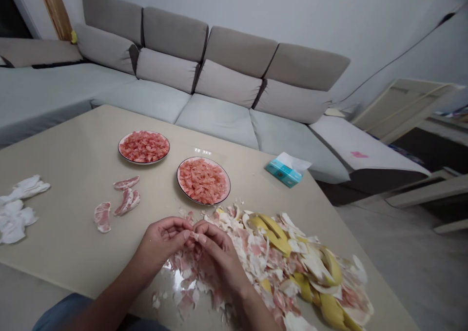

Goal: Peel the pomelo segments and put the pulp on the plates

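Observation:
My left hand (164,241) and my right hand (215,253) meet above the table's near edge, fingers pinched together on a small piece of pink pomelo flesh (193,234). Under and to the right of them lies a heap of pomelo peel and white membrane scraps (292,262). Two plates stand further back: the nearer plate (203,181) and the farther plate (144,147), both heaped with pink pomelo pulp. Three unpeeled pomelo segments (122,202) lie on the table to the left.
The beige table (73,155) carries crumpled white tissues (16,206) at the left edge and a teal tissue pack (287,169) at the far right. A grey sectional sofa (204,92) runs behind the table. Floor and furniture lie to the right.

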